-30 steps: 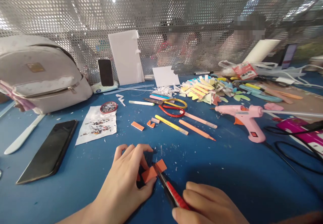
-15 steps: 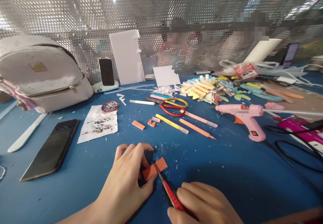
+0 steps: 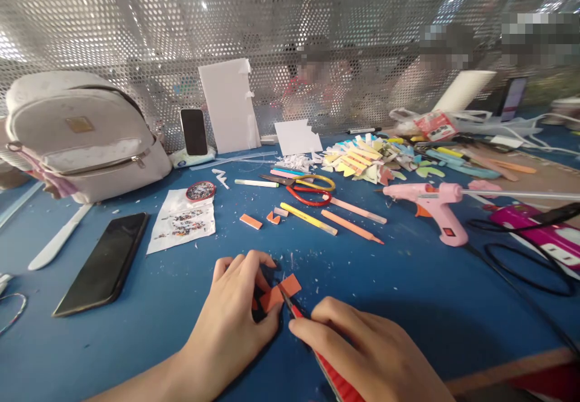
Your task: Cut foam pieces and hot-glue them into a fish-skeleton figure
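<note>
Between the thumb and fingers of my left hand (image 3: 235,311) is a small orange strip (image 3: 289,285), held down near the table's front. My right hand (image 3: 357,341) grips a red and black craft knife (image 3: 333,369), its pointed blade touching the strip close to my left thumb. Part of the strip is hidden under my left fingers. Beyond my hands lie a loose orange piece (image 3: 251,221) and a notched orange piece (image 3: 273,217). White crumbs are scattered on the blue table around the strip.
Scissors (image 3: 312,191), a yellow marker (image 3: 308,217) and an orange marker (image 3: 351,226) lie ahead. At right rest a pink glue gun (image 3: 430,199) and its cable. A black phone (image 3: 104,263) and a grey backpack (image 3: 86,139) are at left. Paper cutouts (image 3: 362,160) are heaped behind.
My right hand has moved up and inward, closer to the knife's blade. The blade stays on the orange strip, which my left hand still holds. The view has shifted slightly.
</note>
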`<state>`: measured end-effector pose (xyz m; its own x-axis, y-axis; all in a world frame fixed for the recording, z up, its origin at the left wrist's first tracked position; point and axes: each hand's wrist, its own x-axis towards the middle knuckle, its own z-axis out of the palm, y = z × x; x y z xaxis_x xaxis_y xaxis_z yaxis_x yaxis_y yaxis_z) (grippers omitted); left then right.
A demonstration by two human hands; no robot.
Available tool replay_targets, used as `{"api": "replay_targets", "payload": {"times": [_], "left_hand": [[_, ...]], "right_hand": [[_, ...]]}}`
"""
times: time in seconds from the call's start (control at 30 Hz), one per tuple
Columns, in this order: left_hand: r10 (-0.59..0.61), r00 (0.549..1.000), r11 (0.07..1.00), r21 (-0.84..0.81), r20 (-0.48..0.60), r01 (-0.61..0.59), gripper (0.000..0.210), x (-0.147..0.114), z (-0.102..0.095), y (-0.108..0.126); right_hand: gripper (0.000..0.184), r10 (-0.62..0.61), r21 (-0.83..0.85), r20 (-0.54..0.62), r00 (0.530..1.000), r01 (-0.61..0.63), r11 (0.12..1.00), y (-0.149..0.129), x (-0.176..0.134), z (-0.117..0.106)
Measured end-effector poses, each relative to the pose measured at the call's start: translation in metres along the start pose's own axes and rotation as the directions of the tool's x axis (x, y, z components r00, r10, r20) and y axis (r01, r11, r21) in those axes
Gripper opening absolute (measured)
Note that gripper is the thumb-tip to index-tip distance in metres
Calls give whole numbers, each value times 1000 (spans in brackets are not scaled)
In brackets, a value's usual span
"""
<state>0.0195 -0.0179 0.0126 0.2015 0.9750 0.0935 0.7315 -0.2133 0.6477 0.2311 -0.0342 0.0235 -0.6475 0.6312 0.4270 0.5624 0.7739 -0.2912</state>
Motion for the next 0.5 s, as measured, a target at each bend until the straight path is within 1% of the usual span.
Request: {"api": "replay_targets", "payload": {"times": [0.1,0.17,0.3,0.4,0.5], "left_hand": [[-2,1000,1000,1,-14,2,31,-1,0,-1],[12,999,1000,12,-30,-12,29,-1,0,-1],[34,998,999,21,-49,-33,26,0,-1,-1],[45,997,998,36,-61,-43,27,1,-1,1],[56,996,997,53,-75,-52,30,2,-1,2]], "right_hand": [[19,18,-22,-141,990,-21,1000,-2,5,9],[17,-6,-1,-184,983,6,1000,-3,9,12],[16,-7,36,-102,995,10,999,-4,15,11],[21,-46,33,-101,994,50,998,-3,15,11],[21,-81,16,-136,987,84,996,-3,14,12]]}}
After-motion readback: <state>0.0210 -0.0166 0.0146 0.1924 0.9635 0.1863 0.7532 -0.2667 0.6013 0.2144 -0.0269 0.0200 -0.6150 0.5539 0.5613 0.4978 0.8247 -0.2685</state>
